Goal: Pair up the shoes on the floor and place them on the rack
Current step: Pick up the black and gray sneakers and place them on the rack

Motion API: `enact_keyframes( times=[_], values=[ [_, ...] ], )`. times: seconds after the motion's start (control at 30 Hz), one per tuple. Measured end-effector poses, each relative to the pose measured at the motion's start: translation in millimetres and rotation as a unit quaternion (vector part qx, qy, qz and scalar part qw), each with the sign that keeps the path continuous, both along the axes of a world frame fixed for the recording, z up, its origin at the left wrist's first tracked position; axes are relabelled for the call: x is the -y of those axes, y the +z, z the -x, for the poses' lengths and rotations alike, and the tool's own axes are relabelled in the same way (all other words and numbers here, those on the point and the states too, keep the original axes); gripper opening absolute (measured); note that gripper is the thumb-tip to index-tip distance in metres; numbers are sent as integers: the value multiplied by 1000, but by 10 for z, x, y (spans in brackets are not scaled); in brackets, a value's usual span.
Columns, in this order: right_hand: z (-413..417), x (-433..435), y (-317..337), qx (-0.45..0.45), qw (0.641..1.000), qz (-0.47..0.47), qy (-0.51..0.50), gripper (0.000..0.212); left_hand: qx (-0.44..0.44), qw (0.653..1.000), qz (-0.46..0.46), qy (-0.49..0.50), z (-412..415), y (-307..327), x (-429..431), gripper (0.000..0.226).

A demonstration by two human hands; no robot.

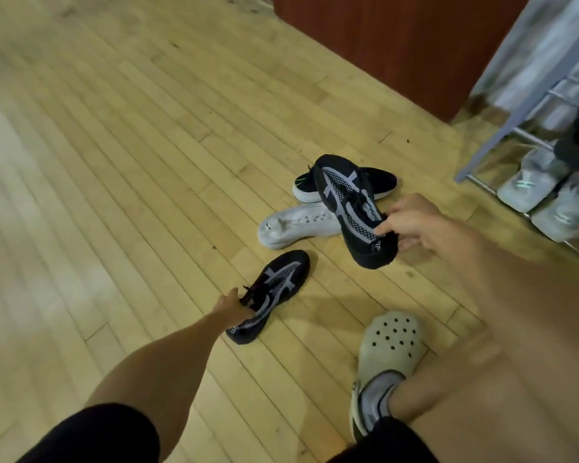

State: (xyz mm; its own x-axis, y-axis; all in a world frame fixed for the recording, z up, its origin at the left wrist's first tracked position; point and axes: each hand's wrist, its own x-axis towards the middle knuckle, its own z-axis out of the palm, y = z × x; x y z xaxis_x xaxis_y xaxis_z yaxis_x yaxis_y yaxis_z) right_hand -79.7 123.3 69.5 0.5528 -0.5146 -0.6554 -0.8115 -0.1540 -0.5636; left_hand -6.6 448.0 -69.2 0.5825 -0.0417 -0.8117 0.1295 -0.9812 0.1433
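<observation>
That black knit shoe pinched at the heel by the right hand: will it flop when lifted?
Probably: the black knit shoe looks soft-sided, so its toe may sag from the right hand heel pinch. It looks light. Its toe overlaps the white shoe, which it may nudge.

Knit shoes (348,202), plank floor (114,162) (wood, matt)

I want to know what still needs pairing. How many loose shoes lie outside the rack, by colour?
Black knit shoes with grey stripes: 2
Black shoe with white sole: 1
White shoe: 1
Total: 4
</observation>
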Motion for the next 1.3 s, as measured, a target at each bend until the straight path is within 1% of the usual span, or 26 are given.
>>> enact_keyframes(
  times=[0.07, 0.13, 0.17, 0.3, 0.37, 0.43, 0.57, 0.63, 0.7, 0.8, 0.93, 1.0, 1.13, 1.2, 1.23, 1.3],
  values=[
    [63, -48, -4, 3, 1000, -4, 4, 14, 2, 1000, 0, 7, 102, -78, -95, 71],
    [110, -112, 15, 1, 1000, -3, 10, 20, 27, 999, 2, 40, 213, -100, -121, 57],
    [125, -142, 27, -1, 1000, -3, 11, 23, 22, 998, 9, 60, 266, -102, -106, 52],
    [182, -269, 69, -6, 1000, 1, 16, 31, -47, 988, 53, 136, 435, -162, 6, 45],
    [203, -343, 126, 3, 1000, 3, 17, 28, -81, 973, 91, 195, 505, -149, 68, 32],
    [214, -418, 212, 8, 1000, 0, 19, 26, -114, 951, 122, 259, 562, -87, 136, 18],
    [302, -476, 479, 9, 1000, 6, 12, 35, -199, 906, 173, 332, 598, 153, 260, 12],
    [359, -432, 640, 14, 1000, 19, -3, 40, -211, 884, 205, 362, 597, 298, 345, 9],
    [420, -350, 807, 23, 999, 22, -19, 42, -205, 876, 231, 372, 628, 460, 451, 7],
    [554, -186, 1079, 36, 998, 21, -41, 39, -192, 871, 266, 366, 654, 688, 613, 7],
    [860, 97, 1397, 59, 994, 40, -85, 39, -151, 892, 275, 325, 648, 1049, 808, 11],
    [1052, 242, 1529, 67, 991, 46, -104, 39, -139, 898, 300, 290, 637, 1262, 980, 14],
    [1459, 553, 1714, 87, 982, 66, -154, 33, -111, 898, 374, 203, 650, 1840, 1602, 18],
    [1687, 710, 1791, 103, 974, 62, -195, 27, -98, 895, 404, 159, 705, 2136, 1983, 17],
    [1804, 798, 1814, 111, 968, 58, -217, 27, -92, 894, 416, 136, 731, 2264, 2175, 16],
    [2037, 995, 1858, 123, 956, 52, -261, 22, -89, 892, 433, 95, 785, 2478, 2569, 23]
  ],
)
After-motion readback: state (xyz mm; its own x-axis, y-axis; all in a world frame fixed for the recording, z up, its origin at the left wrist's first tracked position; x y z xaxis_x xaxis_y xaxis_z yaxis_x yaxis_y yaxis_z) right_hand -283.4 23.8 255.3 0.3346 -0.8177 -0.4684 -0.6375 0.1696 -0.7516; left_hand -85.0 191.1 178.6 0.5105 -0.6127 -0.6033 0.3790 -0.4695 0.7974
